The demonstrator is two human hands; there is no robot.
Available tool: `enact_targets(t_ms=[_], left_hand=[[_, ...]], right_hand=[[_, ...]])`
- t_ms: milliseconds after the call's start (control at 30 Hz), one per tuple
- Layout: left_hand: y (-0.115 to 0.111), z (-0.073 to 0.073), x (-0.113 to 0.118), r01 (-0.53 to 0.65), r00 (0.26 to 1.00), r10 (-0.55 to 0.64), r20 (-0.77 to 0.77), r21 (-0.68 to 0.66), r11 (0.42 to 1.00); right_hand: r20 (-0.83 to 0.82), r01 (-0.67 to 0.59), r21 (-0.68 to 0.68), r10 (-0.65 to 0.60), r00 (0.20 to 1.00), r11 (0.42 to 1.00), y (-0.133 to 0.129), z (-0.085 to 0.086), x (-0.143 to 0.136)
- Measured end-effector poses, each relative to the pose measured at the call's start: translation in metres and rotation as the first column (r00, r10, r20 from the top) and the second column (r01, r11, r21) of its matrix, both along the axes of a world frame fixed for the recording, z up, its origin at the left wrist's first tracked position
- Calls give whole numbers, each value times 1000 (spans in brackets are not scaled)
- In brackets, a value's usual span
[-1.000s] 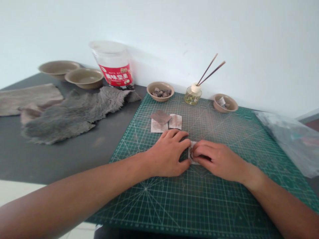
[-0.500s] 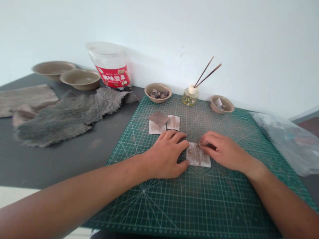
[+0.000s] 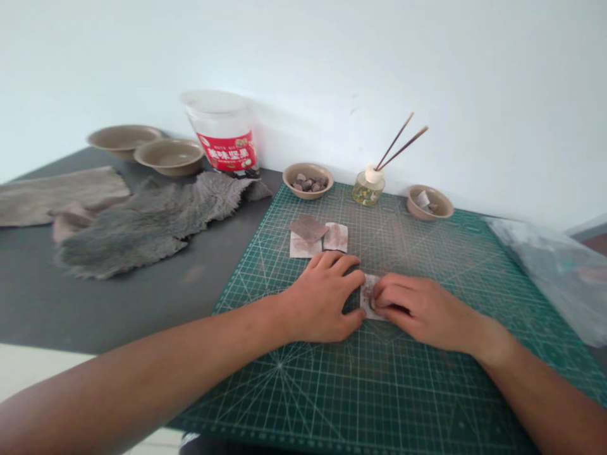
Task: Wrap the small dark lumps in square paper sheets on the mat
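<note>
A white square piece with brown smudges lies on the green cutting mat. At its left edge rests my left hand, fingers spread, thumb and fingertips touching the piece. My right hand has its fingers pinched together over the piece and covers its right part; something small and brownish at the fingertips is too hidden to name. Beyond my left hand lie a brown square sheet, a white piece partly under it and another smudged white piece.
Along the wall stand a bowl of brown stones, a reed diffuser and a small bowl. At left are grey furry cloths, two bowls and a plastic tub. A clear bag lies right.
My right hand has moved down over the smudged white piece and covers more of it. My left hand keeps its place on the mat. The whole view has shifted slightly.
</note>
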State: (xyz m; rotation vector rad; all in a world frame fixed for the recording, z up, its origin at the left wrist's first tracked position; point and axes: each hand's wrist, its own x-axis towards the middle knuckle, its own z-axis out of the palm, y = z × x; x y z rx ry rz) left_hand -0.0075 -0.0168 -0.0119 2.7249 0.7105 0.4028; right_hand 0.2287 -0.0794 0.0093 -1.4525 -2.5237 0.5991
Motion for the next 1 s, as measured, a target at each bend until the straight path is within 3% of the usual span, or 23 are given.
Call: enact_targets(t_ms=[133, 300, 467, 633, 800, 933, 1000], left_hand=[[0, -1, 0, -18, 1000, 18, -8, 2, 1000], [0, 0, 1, -2, 1000, 2, -7, -1, 1000], [0, 1, 0, -16, 1000, 16, -10, 2, 1000], [0, 1, 0, 1, 1000, -1, -16, 1, 1000], [0, 0, 1, -18, 1000, 18, -13, -2, 1000], [0, 1, 1, -1, 1000, 1, -9, -7, 1000], [0, 1, 1, -4, 1000, 4, -9, -7, 1000]], right_hand=[[-9, 127, 96, -127, 992, 987, 3, -1, 1], [-53, -34, -30, 32, 998, 999, -1, 0, -3], [-41, 143, 108, -139, 989, 984, 2, -3, -1], [-55, -19, 13, 20, 998, 1000, 0, -4, -5], [-36, 126, 85, -124, 992, 988, 4, -3, -3], [-68, -25, -18, 23, 997, 1000, 2, -2, -1], [-49, 11, 36, -9, 999, 999, 2, -2, 0]])
